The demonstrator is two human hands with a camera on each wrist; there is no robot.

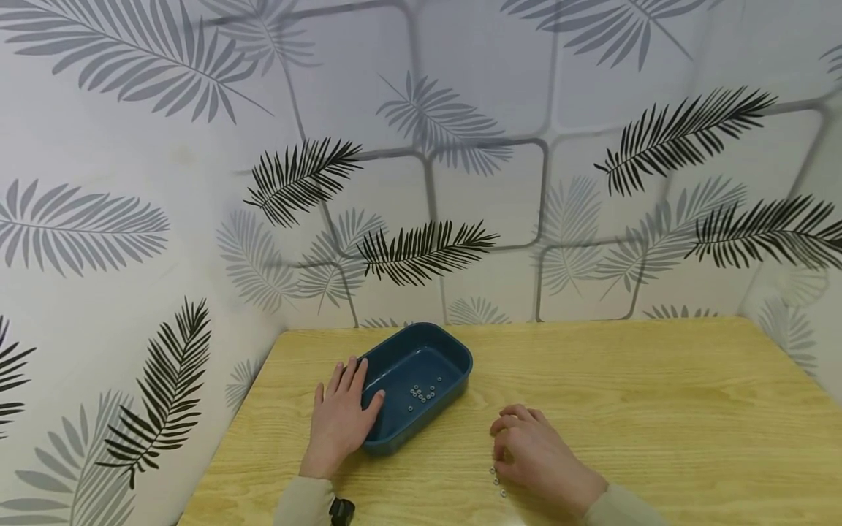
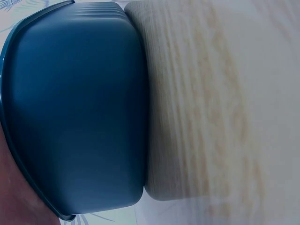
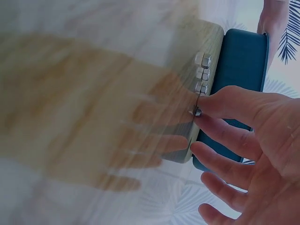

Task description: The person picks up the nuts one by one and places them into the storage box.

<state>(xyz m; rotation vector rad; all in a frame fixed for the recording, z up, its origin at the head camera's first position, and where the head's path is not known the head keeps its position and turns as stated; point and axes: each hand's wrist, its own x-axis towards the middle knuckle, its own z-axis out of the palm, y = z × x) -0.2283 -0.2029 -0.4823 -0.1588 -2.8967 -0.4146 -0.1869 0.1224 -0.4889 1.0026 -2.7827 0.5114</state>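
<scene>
A dark blue plastic tray (image 1: pixel 454 391) sits at an angle on the table, with several small metal nuts (image 1: pixel 423 399) inside. My left hand (image 1: pixel 342 416) rests on the tray's left rim, its fingers fairly straight and the thumb reaching over the edge. Beside a short row of nuts (image 1: pixel 496 481) on the tabletop, my right hand (image 1: pixel 536 456) is lowered to the wood. In the right wrist view its thumb and index finger pinch a nut (image 3: pixel 198 112) at the table surface, near the row's end. The other fingers are loosely bent.
The wooden table (image 1: pixel 625 387) runs back to a wall (image 1: pixel 473 277) printed with leaves and rounded frames. A dark wristband (image 1: pixel 341 511) is on the left wrist. Glossy tabletop reflections fill much of the right wrist view.
</scene>
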